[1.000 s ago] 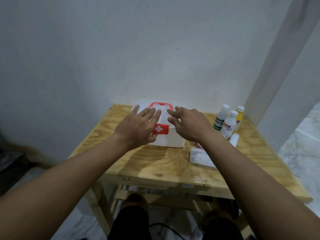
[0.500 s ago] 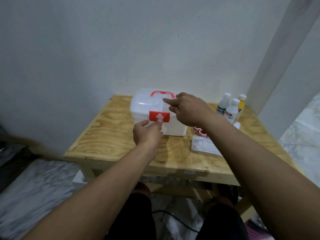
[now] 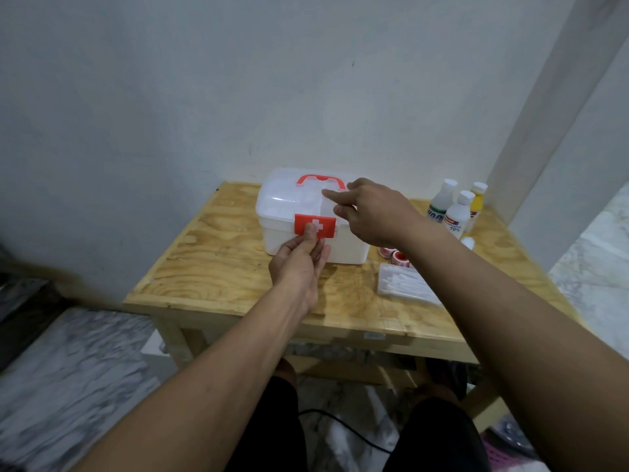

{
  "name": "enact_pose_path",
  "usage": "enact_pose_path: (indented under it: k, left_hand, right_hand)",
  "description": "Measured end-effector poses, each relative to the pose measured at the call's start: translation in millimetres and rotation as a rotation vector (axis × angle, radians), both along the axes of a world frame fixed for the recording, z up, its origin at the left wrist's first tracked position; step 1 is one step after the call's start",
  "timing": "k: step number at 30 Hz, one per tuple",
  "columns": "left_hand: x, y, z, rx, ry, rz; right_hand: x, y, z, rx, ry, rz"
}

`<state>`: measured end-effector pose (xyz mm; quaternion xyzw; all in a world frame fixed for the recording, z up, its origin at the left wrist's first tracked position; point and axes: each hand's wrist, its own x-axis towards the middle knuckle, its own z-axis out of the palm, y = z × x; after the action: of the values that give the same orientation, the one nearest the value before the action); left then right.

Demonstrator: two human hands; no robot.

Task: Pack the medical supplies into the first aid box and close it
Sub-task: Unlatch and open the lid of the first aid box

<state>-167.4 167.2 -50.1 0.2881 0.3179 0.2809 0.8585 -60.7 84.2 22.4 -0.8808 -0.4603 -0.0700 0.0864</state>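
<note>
First aid box (image 3: 315,240): white, translucent lid down, red handle (image 3: 320,180) lying flat on top. It stands on the wooden table (image 3: 218,267), toward the back edge near the wall.

Your left hand (image 3: 299,267) is at the box's front. The thumb presses on the face of the red latch (image 3: 320,228) and the fingers reach up under its lower edge, so you pinch the latch.

Your right hand (image 3: 371,212) hovers over the right half of the lid, fingers loosely bent and holding nothing. The index tip is at the lid surface; contact cannot be told.

Just right of the box: two red-and-white tape rolls (image 3: 394,255). Right and in front of it: a clear pack of cotton swabs (image 3: 405,287). Further right, level with the box's back: three upright bottles (image 3: 456,212), two white and one yellow.
</note>
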Motion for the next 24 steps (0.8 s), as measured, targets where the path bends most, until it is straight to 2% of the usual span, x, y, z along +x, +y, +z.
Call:
enact_pose_path:
  k: [11, 19, 24]
  left_hand:
    - [5.1, -9.1, -0.2, -0.148, -0.068, 0.074]
    - [4.6, -9.7, -0.8, -0.15, -0.09, 0.067]
    - [3.7, -10.8, -3.3, -0.089, -0.042, 0.092]
  right_hand:
    - [-1.7, -0.4, -1.0, -0.001, -0.001, 0.0]
    - [-4.5, -0.6, -0.1, -0.005, -0.002, 0.0]
    - [-5.9, -1.7, 4.6, -0.005, 0.019, -0.009]
